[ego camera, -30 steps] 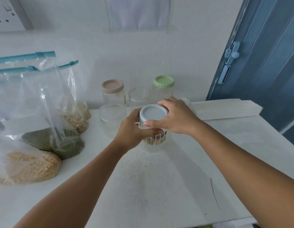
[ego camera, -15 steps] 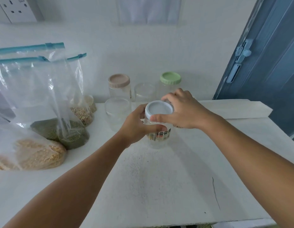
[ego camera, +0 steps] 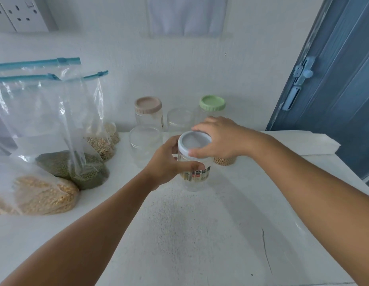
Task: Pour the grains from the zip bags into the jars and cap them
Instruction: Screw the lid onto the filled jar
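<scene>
On the table [ego camera: 200, 234], zip bags [ego camera: 55, 141] of grain lie at nine o'clock. The jar [ego camera: 195, 174] stands upright at centre; left hand [ego camera: 165, 162] grips its body, right hand [ego camera: 222, 139] grips its white lid [ego camera: 194, 142] from three o'clock.

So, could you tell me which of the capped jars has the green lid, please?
The jar with the green lid stands at the back right by the wall; the other back-row cap is beige, and the held jar's is white.

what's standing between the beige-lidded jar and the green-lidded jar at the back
In the head view, one clear lidless glass jar stands between the beige-lidded jar and the green-lidded jar.
</scene>
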Tool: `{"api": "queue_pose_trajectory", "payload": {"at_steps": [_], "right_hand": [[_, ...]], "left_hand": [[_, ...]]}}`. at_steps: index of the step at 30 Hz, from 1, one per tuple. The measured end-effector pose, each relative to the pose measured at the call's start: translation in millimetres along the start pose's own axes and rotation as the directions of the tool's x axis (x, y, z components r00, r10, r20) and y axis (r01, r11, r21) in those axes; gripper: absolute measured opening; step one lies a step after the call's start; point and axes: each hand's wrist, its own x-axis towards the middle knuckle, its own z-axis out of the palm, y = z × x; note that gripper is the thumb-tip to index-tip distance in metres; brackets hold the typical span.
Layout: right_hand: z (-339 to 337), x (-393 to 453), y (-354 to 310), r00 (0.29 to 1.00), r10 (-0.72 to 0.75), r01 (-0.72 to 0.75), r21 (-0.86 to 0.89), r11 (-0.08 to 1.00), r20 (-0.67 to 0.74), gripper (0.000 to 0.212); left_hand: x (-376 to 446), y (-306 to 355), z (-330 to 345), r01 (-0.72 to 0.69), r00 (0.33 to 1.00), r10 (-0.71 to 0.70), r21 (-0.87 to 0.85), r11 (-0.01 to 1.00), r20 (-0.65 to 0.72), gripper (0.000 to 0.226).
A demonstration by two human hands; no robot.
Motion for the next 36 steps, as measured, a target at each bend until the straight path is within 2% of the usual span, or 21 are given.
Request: {"api": "queue_pose_trajectory", "payload": {"at_steps": [2, 3, 5, 7, 9, 11, 13, 14, 15, 18, 20, 22, 24, 26, 29, 31, 33, 36], "right_hand": [[-12, -2, 3, 0.985, -0.024, 0.017, 0.043, 0.999, 0.169, 0.091], [-14, -2, 4, 0.979, -0.01, -0.001, 0.055, 0.998, 0.205, 0.094], [-10, -1, 1, 0.988, 0.056, -0.06, 0.02, 0.998, 0.143, 0.092], [-3, 0, -9, 0.992, 0.125, -0.123, -0.102, 0.987, 0.016, 0.095], [2, 0, -15, 0.992, 0.112, -0.119, -0.155, 0.981, -0.049, 0.095], [-4, 1, -15, 0.998, 0.042, -0.039, -0.084, 0.996, 0.036, 0.086], [-16, -1, -14, 0.978, -0.003, 0.006, -0.011, 1.0, 0.206, 0.097], [-19, -2, -13, 0.969, -0.009, 0.007, 0.01, 1.0, 0.248, 0.104], [-20, -2, -14, 0.97, 0.009, -0.009, -0.002, 1.0, 0.244, 0.108], [-12, 3, -18, 0.989, 0.103, -0.088, -0.145, 0.986, 0.102, 0.108], [-6, 5, -19, 0.993, 0.098, -0.086, -0.171, 0.981, 0.065, 0.102], [-8, 5, -16, 0.993, 0.029, -0.016, -0.108, 0.994, 0.116, 0.096], [-15, 2, -12, 0.975, -0.011, 0.019, -0.035, 0.999, 0.222, 0.107], [-18, 0, -9, 0.967, 0.014, -0.013, -0.005, 1.0, 0.254, 0.116], [-12, 1, -13, 0.985, 0.121, -0.107, -0.116, 0.987, 0.12, 0.109], [-7, 1, -16, 0.992, 0.111, -0.101, -0.159, 0.982, 0.059, 0.101], [-10, 1, -16, 0.992, 0.051, -0.042, -0.083, 0.996, 0.116, 0.093], [-21, -2, -14, 0.967, 0.021, -0.016, -0.023, 1.0, 0.254, 0.107]], "left_hand": [[0, 0, 0, 0.002, 1.0, -0.002, 0.0, 1.0, 0.002, 0.09], [0, 0, 0, 0.004, 1.0, -0.004, -0.001, 1.0, 0.002, 0.091], [1, -1, 0, 0.007, 1.0, -0.007, -0.005, 1.0, 0.006, 0.091], [1, -3, 0, 0.015, 1.0, -0.014, -0.015, 1.0, 0.013, 0.089], [1, -4, -1, 0.02, 1.0, -0.02, -0.022, 1.0, 0.018, 0.088], [0, -2, -1, 0.016, 1.0, -0.016, -0.009, 1.0, 0.013, 0.089], [-1, 0, -1, 0.013, 1.0, -0.013, -0.004, 1.0, 0.012, 0.089], [-1, 0, -1, 0.016, 1.0, -0.016, -0.007, 1.0, 0.013, 0.089], [-1, 0, -1, 0.017, 1.0, -0.017, -0.011, 1.0, 0.015, 0.088], [-1, -1, -1, 0.023, 1.0, -0.022, -0.017, 1.0, 0.019, 0.089], [-1, -1, -1, 0.023, 1.0, -0.023, -0.014, 1.0, 0.017, 0.089], [-1, 1, -1, 0.018, 1.0, -0.018, -0.005, 1.0, 0.012, 0.09], [-3, 2, -1, 0.012, 1.0, -0.012, -0.002, 1.0, 0.009, 0.09], [-2, 2, 0, 0.013, 1.0, -0.013, -0.005, 1.0, 0.011, 0.089], [-1, 0, 0, 0.02, 1.0, -0.02, -0.011, 1.0, 0.019, 0.089], [-1, 0, -1, 0.025, 0.999, -0.025, -0.015, 1.0, 0.02, 0.089], [-2, 1, -1, 0.024, 1.0, -0.024, -0.013, 1.0, 0.019, 0.089], [-3, 2, -1, 0.03, 0.999, -0.03, -0.019, 0.999, 0.012, 0.092]]}}
